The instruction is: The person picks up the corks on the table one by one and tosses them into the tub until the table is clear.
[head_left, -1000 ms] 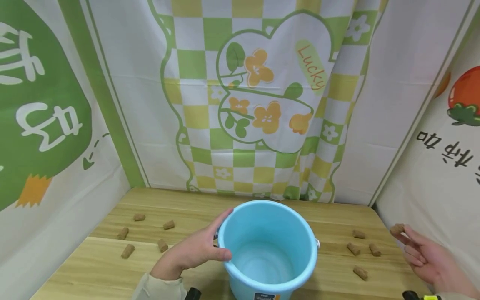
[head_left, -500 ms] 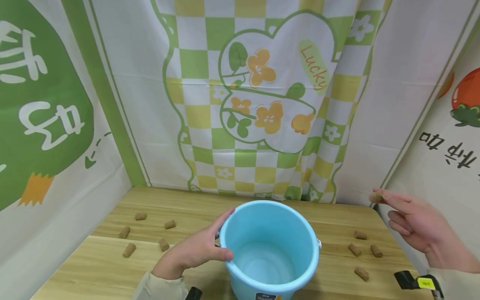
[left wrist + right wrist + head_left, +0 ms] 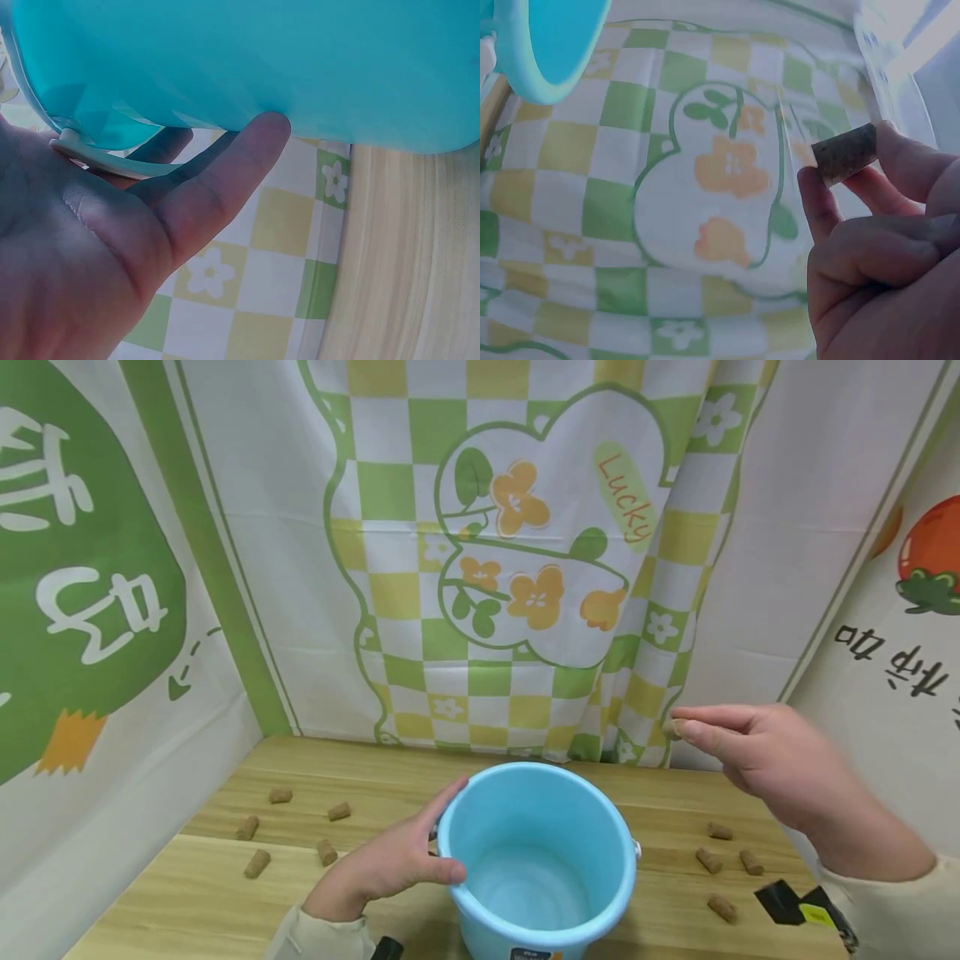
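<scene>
A light blue bucket (image 3: 536,852) stands at the front middle of the wooden table, its inside bare. My left hand (image 3: 397,860) grips its left rim, with the thumb at the near side of the rim; in the left wrist view a finger (image 3: 232,172) touches the outer wall beside the handle (image 3: 112,161). My right hand (image 3: 787,768) is raised to the right of the bucket, higher than its rim. Between thumb and fingertips it pinches a cork (image 3: 846,154). Several more corks (image 3: 707,860) lie on the table right of the bucket.
Another group of several corks (image 3: 257,862) lies on the left of the table (image 3: 172,893). A checkered curtain (image 3: 487,693) hangs behind the table, and printed cloth walls (image 3: 885,760) stand at both sides.
My right hand has risen from the table's right edge and moved left toward the bucket, carrying the cork. My left hand and the bucket have stayed in place.
</scene>
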Tool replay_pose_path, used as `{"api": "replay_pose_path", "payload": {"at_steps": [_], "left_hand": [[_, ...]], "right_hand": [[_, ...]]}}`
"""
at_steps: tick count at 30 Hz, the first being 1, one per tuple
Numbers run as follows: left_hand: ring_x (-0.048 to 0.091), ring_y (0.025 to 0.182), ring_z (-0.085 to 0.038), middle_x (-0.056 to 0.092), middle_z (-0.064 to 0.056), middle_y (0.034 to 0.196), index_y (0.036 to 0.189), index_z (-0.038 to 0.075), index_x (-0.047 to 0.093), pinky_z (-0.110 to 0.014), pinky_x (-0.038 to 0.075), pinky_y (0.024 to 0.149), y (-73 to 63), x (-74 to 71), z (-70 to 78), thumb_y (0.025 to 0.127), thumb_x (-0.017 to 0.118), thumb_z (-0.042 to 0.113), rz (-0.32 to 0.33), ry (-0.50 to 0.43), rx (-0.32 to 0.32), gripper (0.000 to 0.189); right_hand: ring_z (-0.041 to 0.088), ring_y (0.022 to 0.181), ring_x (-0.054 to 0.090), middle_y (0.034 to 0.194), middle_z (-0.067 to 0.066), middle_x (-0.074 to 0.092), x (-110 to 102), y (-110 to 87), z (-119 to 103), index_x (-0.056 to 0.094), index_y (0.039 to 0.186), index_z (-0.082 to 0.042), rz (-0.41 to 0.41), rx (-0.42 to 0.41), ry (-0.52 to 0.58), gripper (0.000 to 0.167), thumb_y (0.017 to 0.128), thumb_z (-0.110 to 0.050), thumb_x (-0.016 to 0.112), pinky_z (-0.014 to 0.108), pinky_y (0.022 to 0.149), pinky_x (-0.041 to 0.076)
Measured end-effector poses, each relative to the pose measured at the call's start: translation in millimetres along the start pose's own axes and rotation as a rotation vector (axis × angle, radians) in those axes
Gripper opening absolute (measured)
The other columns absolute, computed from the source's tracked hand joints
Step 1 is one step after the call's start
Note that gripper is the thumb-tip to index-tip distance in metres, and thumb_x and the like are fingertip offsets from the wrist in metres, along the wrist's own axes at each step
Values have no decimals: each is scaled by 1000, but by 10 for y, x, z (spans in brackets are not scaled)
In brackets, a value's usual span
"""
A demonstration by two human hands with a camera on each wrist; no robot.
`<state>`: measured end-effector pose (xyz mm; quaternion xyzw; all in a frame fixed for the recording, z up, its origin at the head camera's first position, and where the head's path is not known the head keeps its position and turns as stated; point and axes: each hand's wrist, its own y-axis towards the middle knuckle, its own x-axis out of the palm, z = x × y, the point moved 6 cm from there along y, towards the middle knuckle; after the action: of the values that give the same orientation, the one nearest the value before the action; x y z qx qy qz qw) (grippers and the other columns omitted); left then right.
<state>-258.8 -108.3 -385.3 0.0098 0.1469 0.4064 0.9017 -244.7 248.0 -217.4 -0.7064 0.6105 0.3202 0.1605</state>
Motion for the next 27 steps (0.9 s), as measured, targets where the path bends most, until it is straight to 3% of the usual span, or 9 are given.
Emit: {"api": "replay_pose_path", "payload": {"at_steps": [2, 3, 5, 6, 12, 19, 27], "left_hand": [[45, 128, -39, 32, -22, 152, 161, 20, 1, -38, 47, 94, 1, -2, -4, 82, 78, 54, 0, 2, 1, 116], [46, 128, -39, 32, -22, 152, 161, 19, 1, -38, 47, 94, 1, -2, -5, 82, 78, 55, 1, 6, 2, 116], [45, 128, -39, 32, -22, 152, 161, 19, 1, -38, 47, 94, 1, 0, -3, 82, 78, 55, 0, 9, 3, 116], [45, 128, -39, 32, -22, 152, 161, 19, 1, -39, 47, 94, 0, 0, 0, 82, 78, 55, 0, 12, 6, 116], [46, 128, -39, 34, -22, 151, 161, 19, 1, -42, 47, 95, -1, 1, 7, 82, 78, 55, 1, 24, 14, 116], [46, 128, -38, 35, -20, 151, 161, 21, 1, -41, 47, 95, 6, -1, 4, 82, 78, 55, -1, 32, 16, 116], [47, 127, -36, 36, -19, 150, 161, 22, 1, -40, 47, 94, 1, -11, -7, 82, 78, 54, 8, 31, 2, 115]], "right_hand": [[25, 72, 62, 87, 7, 68, 39, 13, -150, 67, 133, -18, 20, -21, -179, 51, 96, -53, 60, 47, 79, 50], [30, 87, 65, 103, 10, 70, 64, 23, -217, 68, 131, -18, 28, -42, -232, 51, 96, -54, 60, 52, 82, 49], [38, 113, 59, 131, 13, 62, 121, 40, -343, 69, 130, -15, 40, -107, -310, 50, 97, -51, 61, 59, 89, 46], [39, 122, 54, 131, 13, 62, 153, 47, -394, 70, 128, -14, 43, -134, -334, 48, 97, -50, 61, 60, 91, 45], [25, 97, 65, 122, 6, 67, 314, 58, -618, 73, 123, -13, 68, -257, -418, 40, 96, -42, 67, 47, 78, 51], [22, 104, 64, 113, -5, 68, 472, 20, -811, 74, 120, -13, 64, -383, -460, 33, 95, -35, 70, 45, 81, 51], [9, 90, 63, 105, -13, 65, 651, -12, -919, 76, 117, -17, 31, -428, -479, 26, 95, -30, 71, 35, 72, 50]]}}
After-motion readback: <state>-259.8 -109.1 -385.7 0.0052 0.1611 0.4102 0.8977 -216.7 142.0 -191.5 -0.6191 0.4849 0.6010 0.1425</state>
